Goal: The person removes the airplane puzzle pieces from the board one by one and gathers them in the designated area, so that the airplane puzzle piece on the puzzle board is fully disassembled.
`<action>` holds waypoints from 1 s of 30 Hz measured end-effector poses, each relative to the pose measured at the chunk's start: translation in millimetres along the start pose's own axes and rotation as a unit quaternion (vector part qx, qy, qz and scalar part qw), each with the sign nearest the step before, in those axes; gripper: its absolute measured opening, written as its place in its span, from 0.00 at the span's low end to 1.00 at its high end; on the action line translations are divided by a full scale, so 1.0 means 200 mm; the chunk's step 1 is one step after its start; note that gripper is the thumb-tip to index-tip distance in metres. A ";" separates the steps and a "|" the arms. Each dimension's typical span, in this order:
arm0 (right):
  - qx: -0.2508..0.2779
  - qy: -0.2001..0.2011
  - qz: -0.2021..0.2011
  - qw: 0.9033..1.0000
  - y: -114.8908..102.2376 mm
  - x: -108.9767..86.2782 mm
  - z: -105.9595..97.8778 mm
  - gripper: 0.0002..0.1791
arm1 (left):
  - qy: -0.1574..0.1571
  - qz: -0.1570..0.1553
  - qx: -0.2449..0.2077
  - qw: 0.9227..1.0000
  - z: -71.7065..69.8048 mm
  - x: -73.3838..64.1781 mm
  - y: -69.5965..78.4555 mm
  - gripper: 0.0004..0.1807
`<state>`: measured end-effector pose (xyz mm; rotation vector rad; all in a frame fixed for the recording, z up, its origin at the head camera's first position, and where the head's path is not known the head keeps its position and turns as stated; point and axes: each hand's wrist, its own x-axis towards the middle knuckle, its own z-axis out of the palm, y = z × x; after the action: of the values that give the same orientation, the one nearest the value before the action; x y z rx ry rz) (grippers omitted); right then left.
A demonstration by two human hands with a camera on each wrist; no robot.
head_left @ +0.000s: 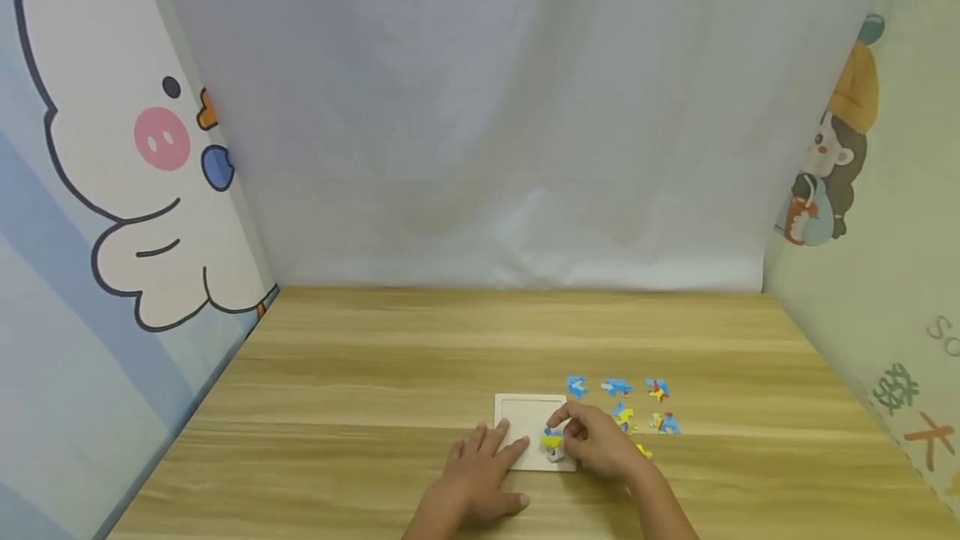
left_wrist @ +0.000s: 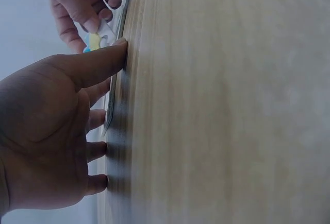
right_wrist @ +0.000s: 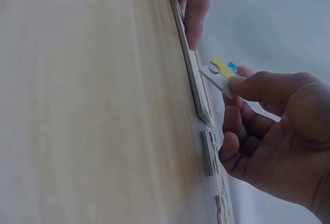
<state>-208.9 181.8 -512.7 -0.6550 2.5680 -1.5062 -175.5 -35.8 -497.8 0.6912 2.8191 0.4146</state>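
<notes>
A pale square puzzle board with a raised border lies flat on the table. My left hand rests on its left side with spread, straight fingers, some on the board and some on the wood. My right hand pinches a puzzle piece between thumb and fingers over the board's right part. Yellow, blue and white show on that piece. It tilts at the board's surface in the right wrist view; whether it touches I cannot tell. The right hand's other fingers are curled, holding nothing else.
Several loose puzzle pieces lie right of the board, among them a blue one, a blue and white one and a red and yellow one. A yellow piece is partly hidden by the right hand. A white curtain hangs behind the table.
</notes>
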 end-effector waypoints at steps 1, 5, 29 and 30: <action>0.005 0.001 -0.001 1.000 0.00 0.00 0.00 0.13 | 0.000 0.000 0.003 1.000 0.00 0.00 0.00 0.38; 0.020 0.008 0.001 1.000 -0.02 -0.02 0.00 0.12 | 0.002 -0.001 0.009 1.000 0.01 -0.01 0.00 0.38; 0.051 0.028 0.041 0.997 0.05 -0.17 -0.22 0.06 | 0.002 -0.006 0.002 1.000 -0.01 0.00 0.01 0.38; 0.055 0.029 0.045 0.997 0.05 -0.18 -0.22 0.07 | 0.001 -0.007 0.002 1.000 -0.01 0.00 0.01 0.38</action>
<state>-192.3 237.3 -503.5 -0.4850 2.4967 -1.6454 -174.5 -34.0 -495.8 0.6728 2.8255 0.4061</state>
